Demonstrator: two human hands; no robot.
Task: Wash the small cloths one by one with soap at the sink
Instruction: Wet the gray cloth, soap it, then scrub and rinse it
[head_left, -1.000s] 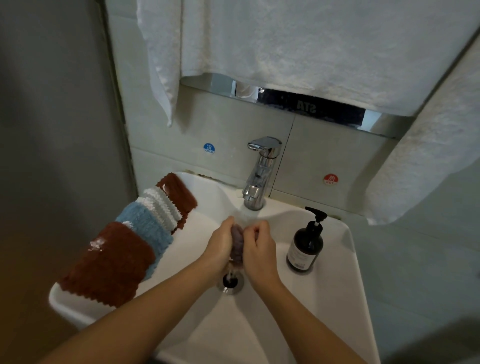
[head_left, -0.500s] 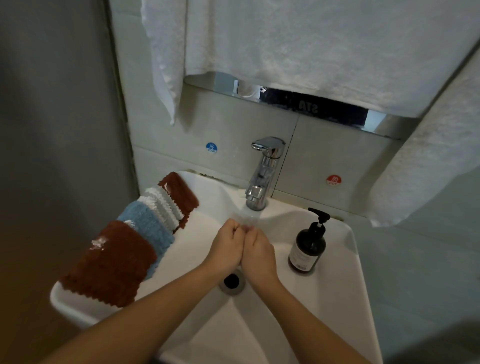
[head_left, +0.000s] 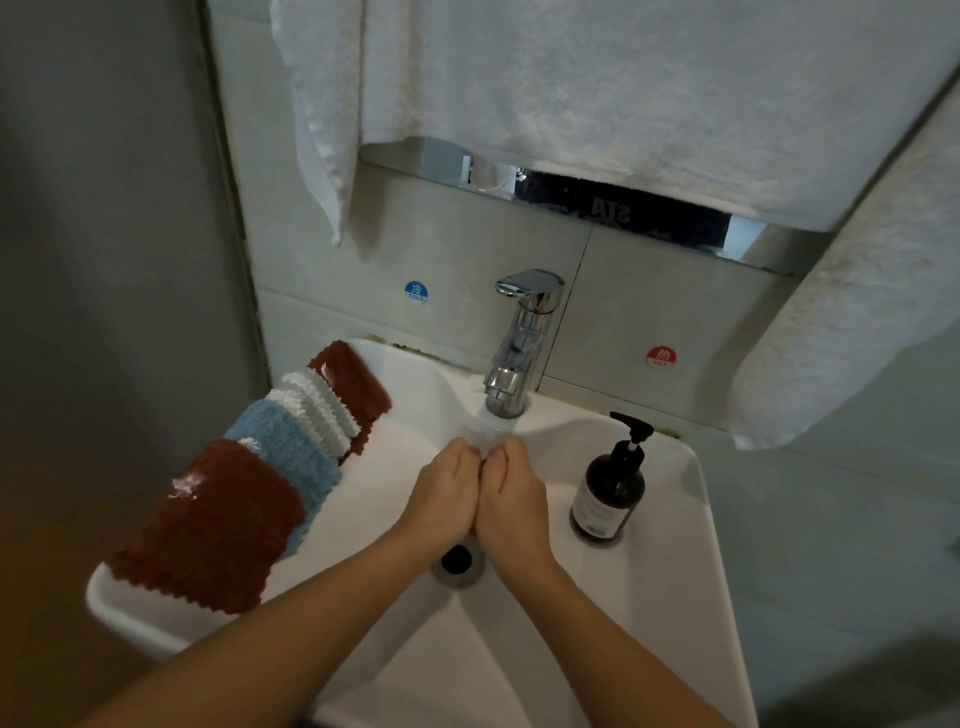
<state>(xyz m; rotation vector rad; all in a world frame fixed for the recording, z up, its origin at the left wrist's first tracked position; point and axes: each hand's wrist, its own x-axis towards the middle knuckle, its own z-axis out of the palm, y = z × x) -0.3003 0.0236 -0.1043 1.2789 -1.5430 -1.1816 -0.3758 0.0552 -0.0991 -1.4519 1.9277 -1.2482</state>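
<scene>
Your left hand (head_left: 448, 496) and right hand (head_left: 511, 499) are curled into fists, pressed together under the tap (head_left: 519, 343) over the sink (head_left: 670, 597); what they hold I cannot tell. The cloths (head_left: 244, 493) (brown, blue, white) lie overlapped along the left rim.

Beyond your fingers (head_left: 457, 457) the faucet (head_left: 522, 343) is polished chrome metal, mirror-bright. The sink (head_left: 670, 613) under them is glossy white ceramic, smooth. Left of your fingers, the small cloths (head_left: 249, 493) look like plush ribbed microfiber, matt and fuzzy. To their right, the soap bottle (head_left: 608, 493) is dark and glossy. Above hang rough white terry towels (head_left: 597, 93).
</scene>
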